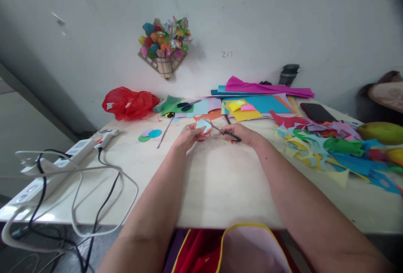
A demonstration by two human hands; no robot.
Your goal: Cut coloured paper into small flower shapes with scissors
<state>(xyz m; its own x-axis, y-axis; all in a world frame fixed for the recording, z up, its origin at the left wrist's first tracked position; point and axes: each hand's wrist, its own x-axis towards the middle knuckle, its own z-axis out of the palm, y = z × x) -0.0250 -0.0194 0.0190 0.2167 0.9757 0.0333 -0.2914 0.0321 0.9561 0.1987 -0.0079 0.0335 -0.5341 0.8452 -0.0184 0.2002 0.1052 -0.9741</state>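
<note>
My left hand (190,135) pinches a small paper cut-out (204,126), light blue with orange around its edge, above the middle of the table. From the right, my right hand (241,133) grips dark-handled scissors (227,132), their blades pointing left and reaching the cut-out. Whether the blades are apart I cannot make out. Behind the hands lies a sheet of orange paper (215,115). Left of them are several overlapping paper circles (155,133) in blue, green and lilac, beside a thin purple strip (165,133).
A white power strip (67,162) with tangled cables covers the left side. A red plastic bag (130,103), a second pair of scissors (187,106) and coloured sheets (267,104) lie at the back. Paper scraps (317,149) and a dark phone (318,113) are at right.
</note>
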